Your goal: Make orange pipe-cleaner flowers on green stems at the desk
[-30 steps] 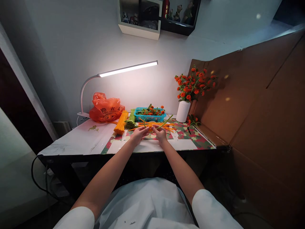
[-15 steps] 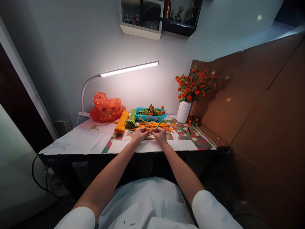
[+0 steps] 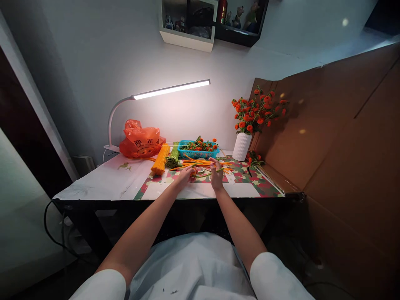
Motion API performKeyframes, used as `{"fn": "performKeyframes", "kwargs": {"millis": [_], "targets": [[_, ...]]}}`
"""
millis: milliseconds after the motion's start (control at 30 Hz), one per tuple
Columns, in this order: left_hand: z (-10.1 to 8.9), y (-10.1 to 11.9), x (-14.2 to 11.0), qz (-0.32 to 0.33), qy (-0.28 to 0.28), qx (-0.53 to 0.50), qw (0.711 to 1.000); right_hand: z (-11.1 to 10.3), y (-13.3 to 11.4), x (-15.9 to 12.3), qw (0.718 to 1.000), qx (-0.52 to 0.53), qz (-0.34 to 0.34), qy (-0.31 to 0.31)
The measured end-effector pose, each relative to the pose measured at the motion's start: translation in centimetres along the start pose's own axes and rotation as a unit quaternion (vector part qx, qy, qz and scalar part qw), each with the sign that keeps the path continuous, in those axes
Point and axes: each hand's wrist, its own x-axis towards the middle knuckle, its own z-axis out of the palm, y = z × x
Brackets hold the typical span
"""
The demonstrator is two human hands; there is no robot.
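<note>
Counter (image 3: 96, 179), patterned toward right. Orange plastic bag (image 3: 140, 139), contents hidden. Blue basket (image 3: 200, 154) of orange blooms (image 3: 199, 143). White vase (image 3: 241, 146) full of orange flowers (image 3: 260, 121). Pinched in left hand (image 3: 185, 177), crossing loosely spread right hand (image 3: 216, 176), grip there unclear: green stem (image 3: 204, 175), above counter, before blue basket.

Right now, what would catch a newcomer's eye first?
Probably the lit lamp, glaring above the table. Orange flowers stand in a white vase at right; a red bag sits at left. Front and centre, the left hand holds a green stem reaching the right hand.
</note>
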Motion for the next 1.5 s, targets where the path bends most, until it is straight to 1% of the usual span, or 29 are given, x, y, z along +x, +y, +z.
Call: {"fn": "performKeyframes", "kwargs": {"millis": [67,100,200,233,300,367,400,467,533,567,633,667,700,733,800,867,900,967,1033,1067,1167,1233,1333,1500], "targets": [[-0.1,0.1,0.1,-0.009,0.0,-0.009,1.0,-0.2,0.3,0.3,0.999,0.014,0.033,0.034],[-0.2,0.2,0.2,-0.013,0.013,-0.017,1.0,-0.3,0.4,0.5,0.997,0.02,0.044,0.061],[-0.7,0.4,0.4,-0.01,0.084,-0.051,0.995,-0.8,0.9,1.0,0.986,0.0,0.063,0.153],[-0.8,0.4,0.5,-0.006,0.104,-0.059,0.993,-0.8,0.9,1.0,0.983,-0.022,0.058,0.172],[-1.0,0.5,0.7,0.002,0.125,-0.067,0.99,-0.8,1.0,0.9,0.981,-0.074,0.02,0.179],[-1.0,0.5,0.8,0.016,0.126,-0.076,0.989,-0.4,0.9,0.7,0.983,-0.096,-0.009,0.153],[-0.9,0.5,0.8,0.025,0.121,-0.085,0.989,-0.1,0.8,0.6,0.988,-0.083,0.0,0.131],[-0.7,0.5,0.7,0.042,0.102,-0.101,0.989,0.4,0.9,0.5,0.996,-0.018,0.055,0.074],[-0.4,0.4,0.4,0.045,0.077,-0.098,0.991,0.7,1.1,0.5,0.993,0.052,0.106,-0.001],[-0.3,0.4,0.2,0.042,0.063,-0.089,0.993,0.8,1.3,0.5,0.989,0.075,0.116,-0.043],[-0.2,0.2,0.0,0.039,0.044,-0.071,0.996,1.0,1.5,0.4,0.981,0.091,0.117,-0.122],[-0.2,0.1,-0.1,0.039,0.039,-0.066,0.996,1.0,1.6,0.4,0.978,0.088,0.116,-0.15],[-0.2,0.0,-0.1,0.04,0.034,-0.061,0.997,1.1,1.7,0.3,0.977,0.079,0.114,-0.164],[-0.3,-0.2,-0.1,0.039,0.029,-0.055,0.997,1.1,1.8,0.3,0.978,0.068,0.112,-0.163],[-0.5,-0.4,0.1,0.031,0.027,-0.035,0.999,1.2,1.9,0.3,0.984,0.05,0.109,-0.133],[-0.6,-0.5,0.1,0.026,0.051,-0.009,0.998,1.2,2.0,0.3,0.988,0.045,0.11,-0.102],[-0.7,-0.4,0.1,0.026,0.065,0.001,0.998,1.2,2.0,0.3,0.988,0.046,0.11,-0.101],[-0.6,-0.2,-0.1,0.025,0.077,0.011,0.997,1.2,2.1,0.3,0.985,0.045,0.111,-0.124],[-0.4,0.0,-0.3,0.019,0.06,0.01,0.998,1.2,2.2,0.3,0.983,0.039,0.11,-0.141],[-0.3,0.1,-0.4,0.014,0.049,0.007,0.999,1.2,2.3,0.3,0.984,0.036,0.107,-0.139],[-0.2,0.1,-0.3,0.003,0.038,-0.007,0.999,1.4,2.9,0.4,0.989,0.038,0.104,-0.099],[-0.3,-0.2,0.0,0.002,0.055,-0.016,0.998,1.7,3.4,0.5,0.99,0.04,0.116,-0.071],[-0.5,-0.7,0.7,0.014,0.087,-0.027,0.996,2.1,4.1,0.6,0.986,0.067,0.142,-0.046],[-0.4,-0.8,1.0,0.036,0.095,-0.032,0.994,2.6,4.4,0.7,0.973,0.139,0.175,-0.062]]}}
